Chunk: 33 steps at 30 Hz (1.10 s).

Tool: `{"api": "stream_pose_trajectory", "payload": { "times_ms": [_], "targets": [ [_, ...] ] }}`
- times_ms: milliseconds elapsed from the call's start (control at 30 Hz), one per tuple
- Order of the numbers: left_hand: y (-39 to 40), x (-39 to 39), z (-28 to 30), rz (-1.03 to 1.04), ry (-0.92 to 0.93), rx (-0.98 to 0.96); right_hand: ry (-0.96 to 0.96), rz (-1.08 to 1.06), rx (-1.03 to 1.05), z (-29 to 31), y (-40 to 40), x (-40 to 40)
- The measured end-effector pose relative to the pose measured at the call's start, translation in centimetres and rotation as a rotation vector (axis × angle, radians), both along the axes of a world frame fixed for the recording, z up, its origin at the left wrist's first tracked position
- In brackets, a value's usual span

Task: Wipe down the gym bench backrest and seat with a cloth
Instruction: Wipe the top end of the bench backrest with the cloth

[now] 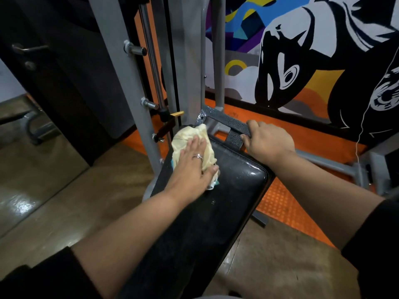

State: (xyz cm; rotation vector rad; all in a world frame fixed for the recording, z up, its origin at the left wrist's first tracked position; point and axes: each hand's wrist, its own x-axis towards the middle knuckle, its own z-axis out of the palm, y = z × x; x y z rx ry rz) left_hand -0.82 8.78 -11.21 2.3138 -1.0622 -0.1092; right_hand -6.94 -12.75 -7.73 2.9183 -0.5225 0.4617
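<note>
A: Under the left hand, what is there?

B: The cloth, a pale yellow bunch with a bit of blue and white showing by the thumb. It lies on the black pad of the bench, at the pad's far left corner. The hand lies flat on it, fingers straight and close together, palm pressing down, thumb stretched to the side. A ring sits on one finger.

A: And the right hand?

B: Its fingers are curled round the dark speckled metal bracket just beyond the pad's far end. It grips that and nothing else.

A: How close are the edges?

B: The cloth hangs over the pad's far edge, and the left edge runs just beside the left hand. To the right of that hand the pad is bare as far as its glossy right corner, and bare again toward the person, between the two forearms.

A: Around the bench?

B: Left of the left hand, near the cloth, stands a grey upright post with pegs. Right of the right hand, orange floor matting and a painted wall.
</note>
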Motion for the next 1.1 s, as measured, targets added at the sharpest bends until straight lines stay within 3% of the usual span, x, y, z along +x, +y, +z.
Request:
{"api": "stream_pose_trajectory", "payload": {
  "times_ms": [100,267,533,767,867,1100],
  "targets": [
    [0.6,1.3,-0.3,-0.048,-0.029,0.020,-0.013,-0.010,-0.004,-0.1,0.1,0.2],
    [-0.3,3.3,0.5,0.149,0.110,0.010,-0.021,-0.017,-0.034,0.0,0.4,0.5],
    [-0.9,-1.8,-0.4,-0.183,-0.130,0.085,-0.025,-0.048,-0.047,-0.1,0.2,0.2],
    [0.4,3.5,0.8,0.129,0.133,-0.064,-0.031,-0.054,-0.042,-0.2,0.3,0.4],
    [0.0,4.1,1.9,0.132,0.085,-0.043,-0.031,-0.048,-0.038,-0.1,0.3,0.4],
    [-1.6,-0.5,2.4,-0.193,-0.135,0.007,-0.001,-0.065,-0.025,-0.1,0.3,0.4]
  ]
}}
